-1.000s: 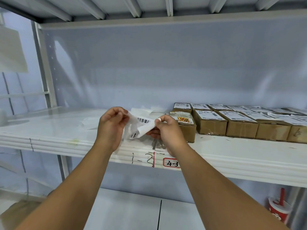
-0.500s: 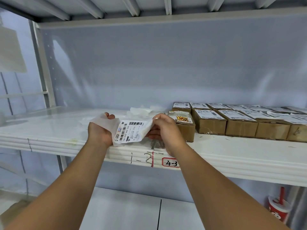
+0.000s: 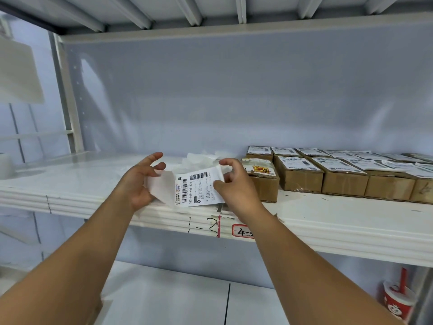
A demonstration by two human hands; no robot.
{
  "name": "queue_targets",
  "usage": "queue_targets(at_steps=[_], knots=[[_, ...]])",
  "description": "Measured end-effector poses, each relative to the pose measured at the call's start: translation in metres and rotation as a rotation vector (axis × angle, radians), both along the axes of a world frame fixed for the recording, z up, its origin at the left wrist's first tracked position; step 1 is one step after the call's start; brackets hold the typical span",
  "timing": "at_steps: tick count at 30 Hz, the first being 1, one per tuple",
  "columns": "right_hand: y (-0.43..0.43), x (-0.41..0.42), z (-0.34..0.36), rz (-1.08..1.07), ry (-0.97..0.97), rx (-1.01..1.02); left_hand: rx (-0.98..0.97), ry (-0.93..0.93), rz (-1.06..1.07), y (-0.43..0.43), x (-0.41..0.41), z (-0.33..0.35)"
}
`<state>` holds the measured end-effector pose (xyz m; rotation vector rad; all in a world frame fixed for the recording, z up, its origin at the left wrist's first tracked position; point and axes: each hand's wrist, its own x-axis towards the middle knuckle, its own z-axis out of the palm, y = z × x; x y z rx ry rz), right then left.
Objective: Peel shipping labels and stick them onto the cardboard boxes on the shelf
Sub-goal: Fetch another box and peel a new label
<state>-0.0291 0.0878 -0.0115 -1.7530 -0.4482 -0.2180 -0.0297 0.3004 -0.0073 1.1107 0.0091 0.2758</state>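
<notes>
A white shipping label [image 3: 198,188] with barcodes hangs between my hands above the front edge of the white shelf [image 3: 328,216]. My right hand [image 3: 232,181] pinches its right edge. My left hand [image 3: 138,181] holds the blank backing sheet [image 3: 161,186], peeled away to the left, with the upper fingers spread. To the right stands a cardboard box [image 3: 262,181] with a yellow-red sticker on top and no shipping label. Beyond it run rows of labelled cardboard boxes [image 3: 302,174].
A heap of crumpled backing papers [image 3: 201,158] lies on the shelf behind my hands. Handwritten tags mark the shelf's front lip [image 3: 241,231]. A red paper cup [image 3: 398,301] with a straw stands on the level below, at the right.
The label has come off its backing: my left hand drew the backing down and left, and the printed label now lies flat and faces me, lower toward the shelf edge.
</notes>
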Motion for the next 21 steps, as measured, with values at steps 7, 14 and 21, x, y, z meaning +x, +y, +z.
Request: queue_targets(at_steps=[7, 14, 21], knots=[[0.0, -0.006, -0.001, -0.075, -0.151, -0.133, 0.409, 0.037, 0.026, -0.001, 0.001, 0.004], [0.003, -0.004, -0.005, -0.135, -0.269, -0.201, 0.5, -0.008, -0.076, -0.008, -0.005, 0.001], [0.006, 0.001, -0.008, -0.184, -0.396, -0.263, 0.542, -0.021, -0.044, -0.009, -0.007, 0.001]])
